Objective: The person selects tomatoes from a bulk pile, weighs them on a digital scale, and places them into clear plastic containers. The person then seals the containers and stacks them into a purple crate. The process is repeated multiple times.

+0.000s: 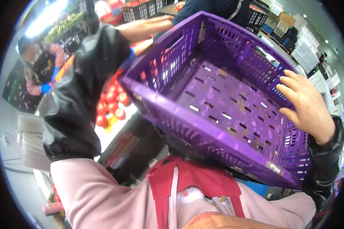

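Note:
A purple plastic crate point(232, 103) with slotted walls hangs tilted in front of my chest, with nothing in it but dirt stains. My left hand point(147, 28) reaches past its far left corner, fingers stretched out flat and not wrapped around the rim. Over the crate's right side is my right hand point(304, 100), back upward, fingers and thumb spread. Whether that palm touches the rim cannot be seen. Below my left forearm, red tomatoes point(112, 98) lie on a bright white surface. Another wrist with a blue cuff point(129, 59) shows between my left hand and the crate.
A person in dark clothing point(212, 10) stands close beyond the crate. At the left is another person in a dark apron point(43, 67) with blue gloves. Black crates of tomatoes point(142, 11) stand at the back. Stacked cartons point(305, 55) line the right side.

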`<state>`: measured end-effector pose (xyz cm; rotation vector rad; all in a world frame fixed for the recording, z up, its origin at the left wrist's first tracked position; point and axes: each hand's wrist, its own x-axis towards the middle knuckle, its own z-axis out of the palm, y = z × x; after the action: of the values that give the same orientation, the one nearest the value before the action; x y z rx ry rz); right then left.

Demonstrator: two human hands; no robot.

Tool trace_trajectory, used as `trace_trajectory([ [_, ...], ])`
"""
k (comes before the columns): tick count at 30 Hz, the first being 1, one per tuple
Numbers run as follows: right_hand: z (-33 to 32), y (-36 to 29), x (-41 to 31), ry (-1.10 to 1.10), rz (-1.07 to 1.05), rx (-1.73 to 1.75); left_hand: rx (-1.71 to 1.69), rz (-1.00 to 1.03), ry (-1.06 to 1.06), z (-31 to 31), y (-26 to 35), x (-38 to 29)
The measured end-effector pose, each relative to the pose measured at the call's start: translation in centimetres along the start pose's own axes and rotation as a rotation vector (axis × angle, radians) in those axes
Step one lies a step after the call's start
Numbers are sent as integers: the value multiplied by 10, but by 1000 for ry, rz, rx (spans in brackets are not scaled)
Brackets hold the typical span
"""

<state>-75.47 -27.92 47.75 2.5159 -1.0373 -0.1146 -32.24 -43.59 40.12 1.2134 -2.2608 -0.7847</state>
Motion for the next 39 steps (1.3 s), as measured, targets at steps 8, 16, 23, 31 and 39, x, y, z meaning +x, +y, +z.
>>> trace_trajectory([
  [8,-29,64,-78,-132,475,57,-653,171,-68,97,-26,-126],
  [16,-81,-73,166,59,-170,-139,-466,568,642,169,-39,-110],
  [23,-156,-350,270,271,-1251,-178,-188,121,1145,222,-76,-142],
  [31,-148,-483,230,686,-1963,111,-70,-640,1338,263,2,-403],
  [39,-10,-577,143,-25,-2272,435,-405,-895,2411,526,200,-484],
])
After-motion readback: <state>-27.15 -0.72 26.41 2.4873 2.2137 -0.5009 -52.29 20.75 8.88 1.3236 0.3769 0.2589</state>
